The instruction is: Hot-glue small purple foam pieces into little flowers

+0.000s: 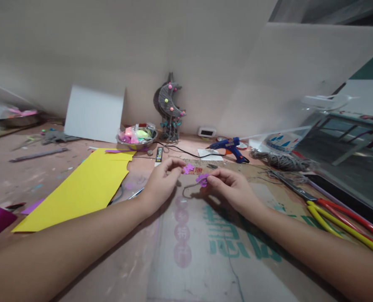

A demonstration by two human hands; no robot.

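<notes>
Both my hands rest on a flattened cardboard sheet (211, 235) in the middle of the table. My left hand (163, 182) is closed in a pinch on a small purple paper flower (188, 168). My right hand (232, 188) pinches a second purple flower (202, 179), from which a thin grey wire (186, 188) curls down toward the cardboard. The two flowers are a few centimetres apart, between my fingertips.
A yellow paper sheet (85, 188) lies at the left. Behind stand a metal bowl of coloured bits (136, 138), a crescent moon ornament (169, 105) and a blue glue gun (230, 147). Grey twine (279, 159), scissors (295, 188) and red and yellow sticks (346, 222) lie right.
</notes>
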